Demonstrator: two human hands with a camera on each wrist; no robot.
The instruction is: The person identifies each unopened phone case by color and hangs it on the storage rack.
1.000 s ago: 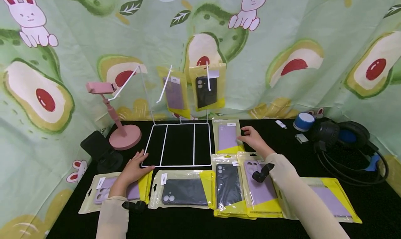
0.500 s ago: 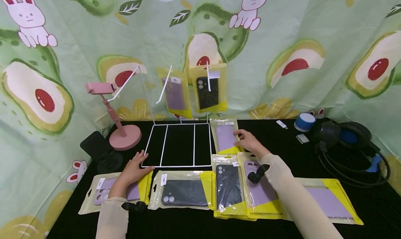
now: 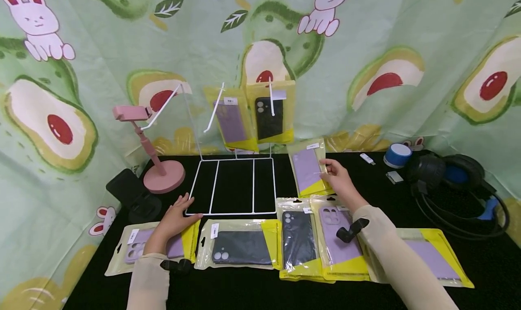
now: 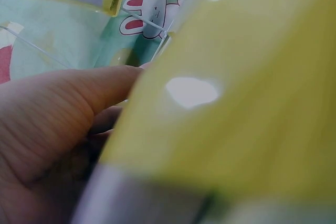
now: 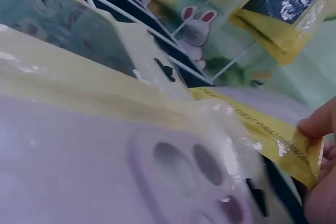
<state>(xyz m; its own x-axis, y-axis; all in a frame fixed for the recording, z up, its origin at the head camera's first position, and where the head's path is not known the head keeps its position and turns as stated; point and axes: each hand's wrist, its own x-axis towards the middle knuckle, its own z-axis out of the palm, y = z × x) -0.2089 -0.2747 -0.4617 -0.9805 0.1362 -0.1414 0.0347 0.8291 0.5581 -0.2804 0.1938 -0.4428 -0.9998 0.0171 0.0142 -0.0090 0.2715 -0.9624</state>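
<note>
Right of white rack (image 3: 234, 185), my right hand (image 3: 338, 181) pinched lilac case pack (image 3: 308, 169) by its edge, lifted and tilted off table. Left hand (image 3: 176, 215) lay flat, fingers relaxed, at rack's front-left corner. Judged step: pickup. Next needs pack's hole lined onto rack hook (image 3: 213, 110).
</note>
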